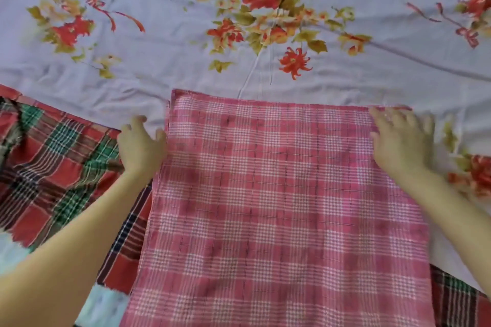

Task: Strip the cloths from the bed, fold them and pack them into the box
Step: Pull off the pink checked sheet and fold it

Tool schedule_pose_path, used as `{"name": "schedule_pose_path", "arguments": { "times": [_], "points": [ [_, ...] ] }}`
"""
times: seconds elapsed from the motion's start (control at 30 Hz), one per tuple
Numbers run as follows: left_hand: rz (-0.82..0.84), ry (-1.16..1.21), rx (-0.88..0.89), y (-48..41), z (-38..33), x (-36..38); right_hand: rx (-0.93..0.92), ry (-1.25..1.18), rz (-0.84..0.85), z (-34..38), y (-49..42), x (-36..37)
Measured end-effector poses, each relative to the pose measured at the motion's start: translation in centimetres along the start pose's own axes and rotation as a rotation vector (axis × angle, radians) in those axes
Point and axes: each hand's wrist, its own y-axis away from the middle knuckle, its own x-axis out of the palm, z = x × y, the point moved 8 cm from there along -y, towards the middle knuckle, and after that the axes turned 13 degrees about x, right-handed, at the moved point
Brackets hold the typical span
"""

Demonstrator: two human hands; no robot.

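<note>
A pink checked cloth (279, 207) lies flat on the bed in a folded rectangle, its far edge straight. My left hand (140, 146) sits at the cloth's far left edge with fingers loosely curled, thumb touching the edge. My right hand (401, 141) lies flat with spread fingers on the cloth's far right corner. A red and green plaid cloth (53, 167) lies rumpled to the left, partly under my left forearm and under the pink cloth. No box is in view.
A pale lilac bedsheet (164, 61) printed with red and yellow flowers covers the bed beyond and to the right. A strip of the plaid cloth (457, 302) shows at the lower right. A light blue patch (106, 308) shows near the bottom left.
</note>
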Motion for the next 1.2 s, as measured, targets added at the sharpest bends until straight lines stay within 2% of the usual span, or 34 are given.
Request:
{"name": "schedule_pose_path", "arguments": {
  "times": [0.07,0.17,0.27,0.33,0.37,0.4,0.47,0.53,0.6,0.67,0.73,0.8,0.93,1.0,1.1,1.13,1.2],
  "points": [
    [-0.004,-0.027,-0.008,6.4,1.6,-0.8,-0.041,-0.083,-0.019,0.4,7.4,0.1],
    [0.163,-0.043,-0.157,17.5,6.0,-0.1,-0.023,-0.032,0.154,-1.3,19.4,2.7],
    [0.320,0.120,-0.403,27.1,9.2,0.8,0.205,0.020,0.348,-6.2,29.5,5.8],
    [0.378,0.202,-0.447,30.8,9.3,0.5,0.365,0.024,0.525,-9.2,35.2,7.9],
    [0.388,0.218,-0.446,31.9,9.5,0.3,0.468,-0.055,0.604,-10.4,37.2,8.5],
    [0.399,0.223,-0.443,32.4,9.8,0.0,0.554,-0.133,0.626,-11.3,38.3,8.5],
    [0.469,0.223,-0.459,33.0,10.6,-0.7,0.763,-0.210,0.521,-12.8,39.2,7.0],
    [0.508,0.449,-0.515,32.9,11.1,-0.6,0.917,-0.325,0.507,-13.7,39.3,6.0],
    [0.595,0.630,-0.526,32.3,9.8,-1.0,0.960,-0.432,0.489,-14.3,39.2,5.7],
    [0.719,0.577,-0.448,31.8,9.5,-1.3,0.965,-0.493,0.513,-14.7,39.3,5.2],
    [0.839,0.336,-0.291,31.4,10.5,-1.3,0.974,-0.556,0.556,-15.5,39.6,5.9],
    [0.821,0.187,-0.229,31.0,11.4,-1.8,1.010,-0.626,0.567,-17.2,39.9,6.8],
    [0.665,0.623,-0.554,32.5,11.5,-1.9,1.098,-0.719,0.537,-17.8,39.7,5.9],
    [0.605,0.549,-0.546,33.0,11.9,-1.5,1.160,-0.731,0.531,-17.7,40.3,6.8],
    [0.477,0.218,-0.435,32.7,12.9,-1.4,1.223,-0.783,0.593,-17.8,41.3,9.7],
    [0.433,0.195,-0.453,32.8,13.1,-1.4,1.273,-0.847,0.608,-17.8,41.4,10.3],
    [0.389,0.366,-0.652,34.3,13.5,-0.7,1.377,-1.056,0.648,-16.9,41.6,10.4]
  ]
}}
